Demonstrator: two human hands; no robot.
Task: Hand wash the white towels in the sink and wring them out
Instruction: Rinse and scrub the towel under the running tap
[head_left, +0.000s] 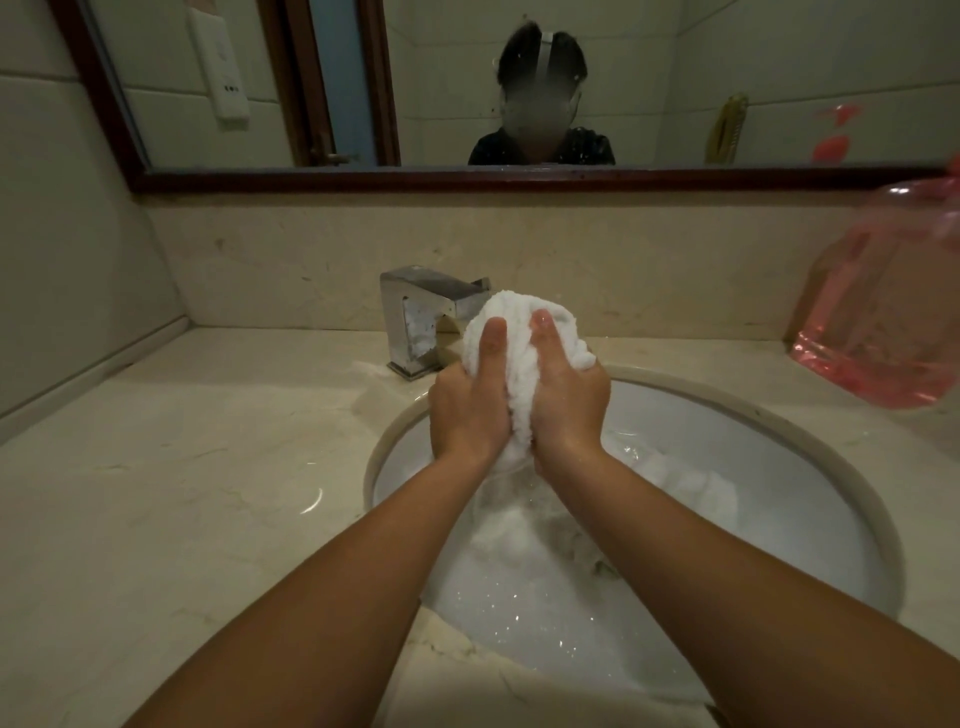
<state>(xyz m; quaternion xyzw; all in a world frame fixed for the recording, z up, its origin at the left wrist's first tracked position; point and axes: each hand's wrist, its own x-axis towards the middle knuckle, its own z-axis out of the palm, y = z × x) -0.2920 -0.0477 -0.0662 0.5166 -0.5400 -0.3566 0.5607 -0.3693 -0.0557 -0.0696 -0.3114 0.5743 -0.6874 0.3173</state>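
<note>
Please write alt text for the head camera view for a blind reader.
The left hand and right hand squeeze a bunched white towel over a sink holding more wet cloth. A faucet stands behind, a pink bag at right.

We see a pale marble worktop (182, 493) carrying a square chrome tap (413, 319), an inset round sink (779, 493) and, far right, seemingly a pink plastic bag (883, 317).

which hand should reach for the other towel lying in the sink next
Probably right: the soaking towel lies nearer the right hand than the left hand; both grip the bunched towel.
</note>
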